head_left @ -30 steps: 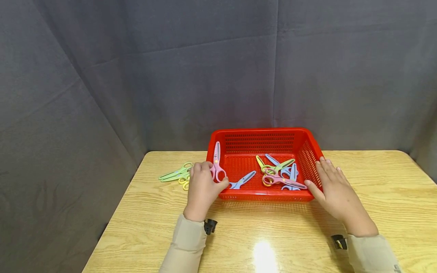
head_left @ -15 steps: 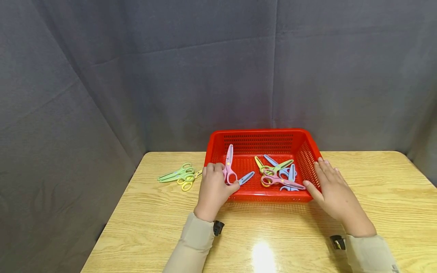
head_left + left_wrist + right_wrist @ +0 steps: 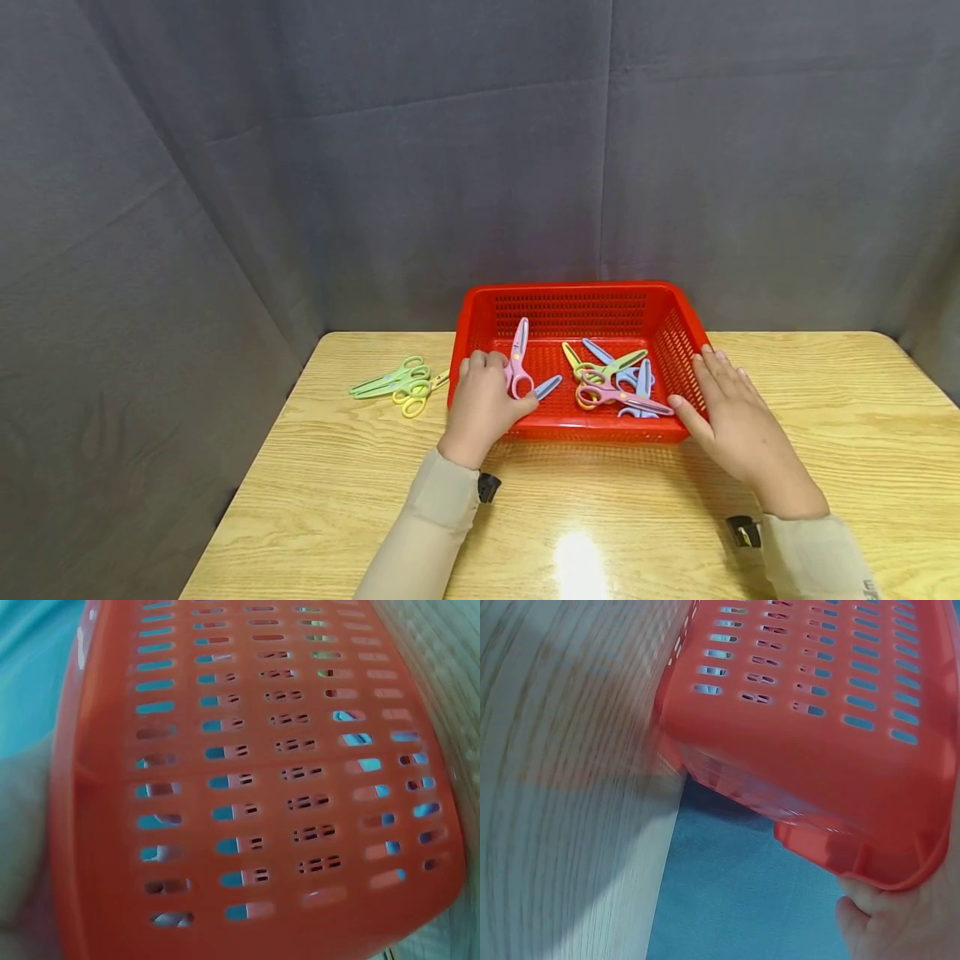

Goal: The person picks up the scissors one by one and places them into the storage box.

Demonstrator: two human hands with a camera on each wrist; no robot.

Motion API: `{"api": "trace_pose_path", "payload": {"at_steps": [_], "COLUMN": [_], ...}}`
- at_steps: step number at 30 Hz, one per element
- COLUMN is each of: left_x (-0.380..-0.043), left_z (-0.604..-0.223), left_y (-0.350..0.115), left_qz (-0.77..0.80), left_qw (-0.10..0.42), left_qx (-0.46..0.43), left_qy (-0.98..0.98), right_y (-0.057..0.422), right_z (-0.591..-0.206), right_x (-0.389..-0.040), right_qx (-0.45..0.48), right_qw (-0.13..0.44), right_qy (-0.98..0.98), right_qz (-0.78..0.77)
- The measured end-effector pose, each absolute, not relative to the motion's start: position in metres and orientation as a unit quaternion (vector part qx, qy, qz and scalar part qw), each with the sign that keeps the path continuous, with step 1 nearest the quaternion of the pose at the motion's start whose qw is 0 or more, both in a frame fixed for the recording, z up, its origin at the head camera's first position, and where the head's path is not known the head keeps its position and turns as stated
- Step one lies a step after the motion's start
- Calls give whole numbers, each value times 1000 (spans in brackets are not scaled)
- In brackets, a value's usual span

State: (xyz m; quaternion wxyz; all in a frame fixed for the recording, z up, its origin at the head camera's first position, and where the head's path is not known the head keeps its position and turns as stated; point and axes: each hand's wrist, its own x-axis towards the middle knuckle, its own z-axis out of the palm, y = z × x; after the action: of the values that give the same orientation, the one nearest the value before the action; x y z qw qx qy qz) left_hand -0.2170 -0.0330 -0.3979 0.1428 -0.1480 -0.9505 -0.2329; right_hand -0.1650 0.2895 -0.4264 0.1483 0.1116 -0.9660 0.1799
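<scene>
My left hand [image 3: 487,408] pinches pink scissors [image 3: 518,362] near their handles, over the left part of a red plastic basket [image 3: 581,429]. The blades point up and away. Beside the thumb, blue scissors [image 3: 548,387] lie in the basket, their handles hidden. My right hand [image 3: 742,437] rests with straight fingers along the basket's right rim, thumb at the front corner. Pink scissors [image 3: 637,404], green scissors [image 3: 626,362], yellow scissors [image 3: 570,354] and blue scissors [image 3: 643,379] overlap in the basket's right half. The right wrist view shows the hand [image 3: 900,922] touching the rim.
On the wooden table [image 3: 315,500], left of the basket, lie green scissors [image 3: 386,383] overlapping yellow scissors [image 3: 414,406]. A grey cloth [image 3: 450,183] hangs behind the table. The basket's slotted wall [image 3: 262,780] fills most of the left wrist view.
My left hand has moved right with the pink scissors, from the basket's left edge to over its inside. The yellow scissors on the table have come into fuller view. My right hand stays put.
</scene>
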Motion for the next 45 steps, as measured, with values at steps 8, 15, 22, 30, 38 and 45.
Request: {"api": "trace_pose_path", "payload": {"at_steps": [8, 15, 22, 30, 38, 45], "left_x": [-223, -229, -236, -244, -250, -253], "left_z": [-398, -397, -397, -398, -400, -400], "left_y": [-26, -20, -15, -7, 0, 1], "left_qz": [-230, -245, -228, -202, -172, -170], "left_qw": [122, 85, 50, 5, -25, -47], "left_qx": [-154, -162, -162, -156, -163, -180], "left_qy": [-953, -952, -959, -967, -971, -968], "right_y": [289, 288, 288, 287, 288, 288], "right_z": [-427, -428, -430, -429, -426, -426], "right_x": [-166, -166, -167, -166, -165, -164], "right_qx": [115, 118, 122, 121, 117, 115], "right_qw": [151, 156, 159, 159, 156, 156], "right_qy": [-964, -963, -961, -961, -962, -962], "right_qz": [184, 186, 188, 190, 190, 192]}}
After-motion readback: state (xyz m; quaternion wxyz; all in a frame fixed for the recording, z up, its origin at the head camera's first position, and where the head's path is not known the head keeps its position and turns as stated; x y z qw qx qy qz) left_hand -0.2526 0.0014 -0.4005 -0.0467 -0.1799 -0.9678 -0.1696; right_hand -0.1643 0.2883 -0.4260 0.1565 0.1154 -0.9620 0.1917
